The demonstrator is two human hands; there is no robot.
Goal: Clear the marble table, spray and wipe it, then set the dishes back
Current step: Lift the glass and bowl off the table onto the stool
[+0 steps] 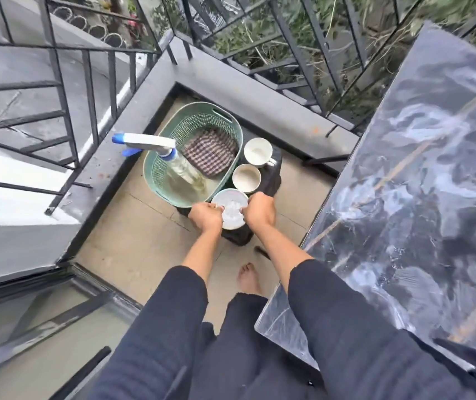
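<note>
Both arms reach forward and down, dark sleeves pushed back to mid-forearm. The left hand point(206, 217) and right hand point(260, 211) are level with each other, knuckles up, fingers curled inward around opposite sides of a bowl point(232, 209). One bare foot point(249, 278) shows below.

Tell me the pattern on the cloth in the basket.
Dark-and-white checked cloth, seen in the head view.

1. The marble table point(421, 197) runs along the right side.
2. Left of it, a low stool point(271, 174) stands on the floor.
3. A basket point(193, 151) sits on the stool's left part, holding a spray bottle point(156, 145) and, to its right, a folded cloth point(210, 153).
4. Right of the basket, two cups point(258, 151) point(246, 178) sit one behind the other.
5. Nearest the viewer, a bowl point(232, 209) sits between the left hand point(206, 216) and right hand point(260, 210).
</note>
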